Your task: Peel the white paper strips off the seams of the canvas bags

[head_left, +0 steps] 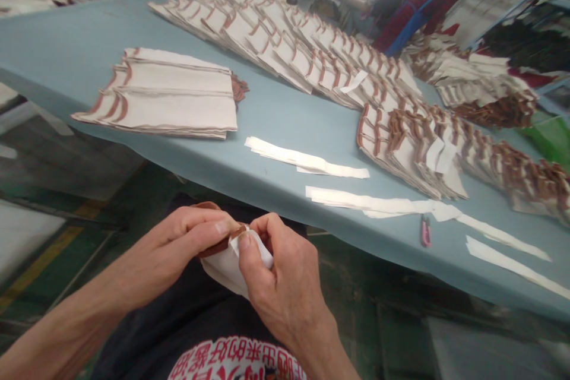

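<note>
Both of my hands meet over my lap, below the table's near edge. My left hand (178, 246) pinches the brown-trimmed edge of a small cream fabric piece (225, 267) between thumb and fingers. My right hand (278, 276) grips the same piece from the right, its thumb pressed on the white cloth. Most of the piece is hidden under my fingers.
A blue-grey table (285, 124) carries a flat stack of cream pieces with brown trim (164, 95), long overlapping rows of such pieces (320, 53), white strips (307, 160) and a small pink tool (426, 231). Another person (418, 6) is at the far side.
</note>
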### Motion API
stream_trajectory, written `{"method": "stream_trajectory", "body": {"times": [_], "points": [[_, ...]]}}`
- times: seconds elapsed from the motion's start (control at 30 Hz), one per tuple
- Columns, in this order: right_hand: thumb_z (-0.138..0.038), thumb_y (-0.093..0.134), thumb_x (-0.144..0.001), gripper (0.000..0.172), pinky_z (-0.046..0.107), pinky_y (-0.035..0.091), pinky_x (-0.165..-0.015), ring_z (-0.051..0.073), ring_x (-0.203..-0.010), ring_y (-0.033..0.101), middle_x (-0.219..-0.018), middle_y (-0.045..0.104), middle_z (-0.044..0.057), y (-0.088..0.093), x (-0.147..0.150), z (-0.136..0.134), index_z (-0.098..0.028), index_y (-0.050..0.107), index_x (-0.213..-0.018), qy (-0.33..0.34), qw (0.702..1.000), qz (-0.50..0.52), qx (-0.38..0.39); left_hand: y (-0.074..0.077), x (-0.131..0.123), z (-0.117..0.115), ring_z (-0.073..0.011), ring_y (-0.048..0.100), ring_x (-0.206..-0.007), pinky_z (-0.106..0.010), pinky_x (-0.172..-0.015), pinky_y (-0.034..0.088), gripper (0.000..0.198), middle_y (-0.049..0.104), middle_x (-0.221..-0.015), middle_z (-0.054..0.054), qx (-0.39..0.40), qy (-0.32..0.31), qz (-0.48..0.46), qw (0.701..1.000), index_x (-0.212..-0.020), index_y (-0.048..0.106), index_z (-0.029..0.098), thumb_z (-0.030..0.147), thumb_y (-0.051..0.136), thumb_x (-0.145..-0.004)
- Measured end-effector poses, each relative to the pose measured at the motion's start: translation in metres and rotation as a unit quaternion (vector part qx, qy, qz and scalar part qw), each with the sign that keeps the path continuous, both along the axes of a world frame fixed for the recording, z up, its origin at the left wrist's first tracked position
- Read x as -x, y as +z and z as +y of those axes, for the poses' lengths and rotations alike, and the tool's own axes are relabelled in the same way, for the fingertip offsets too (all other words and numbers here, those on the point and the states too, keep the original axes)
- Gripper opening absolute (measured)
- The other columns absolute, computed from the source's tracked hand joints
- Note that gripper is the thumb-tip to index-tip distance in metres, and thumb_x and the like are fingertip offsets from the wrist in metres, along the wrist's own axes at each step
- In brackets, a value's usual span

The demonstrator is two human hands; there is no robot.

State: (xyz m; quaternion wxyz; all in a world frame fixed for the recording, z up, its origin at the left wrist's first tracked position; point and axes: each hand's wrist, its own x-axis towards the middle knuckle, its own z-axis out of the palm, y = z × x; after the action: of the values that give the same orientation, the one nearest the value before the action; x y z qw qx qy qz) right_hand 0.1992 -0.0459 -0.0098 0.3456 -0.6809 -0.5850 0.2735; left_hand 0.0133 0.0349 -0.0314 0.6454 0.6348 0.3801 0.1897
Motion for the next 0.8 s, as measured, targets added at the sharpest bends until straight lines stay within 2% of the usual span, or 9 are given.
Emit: {"method": "stream_trajectory", "body": {"times": [0.13,0.33,0.47,0.63,0.8], "points": [[-0.039,0.055,-0.101,0.025,0.029,0.037,-0.063,0.017,-0.063,0.064,-0.071,0.070,-0.002,0.000,0.000,-0.001,-0.025,0.063,-0.082,-0.001,1.000,0.005,0.008,-0.002,0.005,0.000,-0.0183,0.072,-0.084,-0.018,-0.073,0.055,0.021,0.083,-0.092,0.001,0.058,-0.031,-0.038,0.997,-0.098,0.089,0.025,0.038,0.072,-0.097],[-0.037,0.054,-0.102,0.025,0.028,0.037,-0.062,0.017,-0.062,0.063,-0.071,0.070,-0.001,-0.002,0.001,-0.002,-0.024,0.064,-0.083,-0.005,1.000,-0.007,-0.011,-0.003,0.001,-0.005,-0.0140,0.069,-0.072,-0.015,-0.062,0.052,0.016,0.081,-0.089,0.002,0.042,-0.009,-0.039,0.998,-0.093,0.087,0.024,0.034,0.074,-0.093],[-0.037,0.053,-0.102,0.026,0.028,0.037,-0.063,0.017,-0.061,0.064,-0.070,0.071,-0.001,-0.007,0.001,-0.002,-0.024,0.066,-0.084,-0.005,1.000,-0.009,-0.027,0.005,-0.005,-0.008,-0.0139,0.070,-0.072,-0.016,-0.062,0.052,0.019,0.080,-0.090,0.001,-0.015,0.036,0.012,0.999,-0.083,0.087,0.023,0.032,0.070,-0.087],[-0.037,0.053,-0.102,0.025,0.029,0.037,-0.064,0.018,-0.063,0.065,-0.071,0.071,-0.001,-0.014,0.002,-0.002,-0.024,0.067,-0.085,-0.011,0.999,-0.009,-0.045,0.014,-0.012,-0.012,-0.0164,0.071,-0.071,-0.018,-0.060,0.052,0.025,0.077,-0.080,0.000,-0.078,0.055,0.053,0.994,-0.079,0.088,0.022,0.032,0.065,-0.084],[-0.039,0.055,-0.103,0.028,0.030,0.036,-0.064,0.018,-0.063,0.064,-0.071,0.071,0.000,-0.023,0.007,-0.002,-0.023,0.067,-0.085,-0.007,0.999,-0.004,-0.048,0.007,-0.017,-0.024,-0.0146,0.071,-0.064,-0.021,-0.060,0.049,0.025,0.079,-0.074,0.005,-0.180,0.090,0.077,0.977,-0.081,0.081,0.025,0.027,0.059,-0.092]]}}
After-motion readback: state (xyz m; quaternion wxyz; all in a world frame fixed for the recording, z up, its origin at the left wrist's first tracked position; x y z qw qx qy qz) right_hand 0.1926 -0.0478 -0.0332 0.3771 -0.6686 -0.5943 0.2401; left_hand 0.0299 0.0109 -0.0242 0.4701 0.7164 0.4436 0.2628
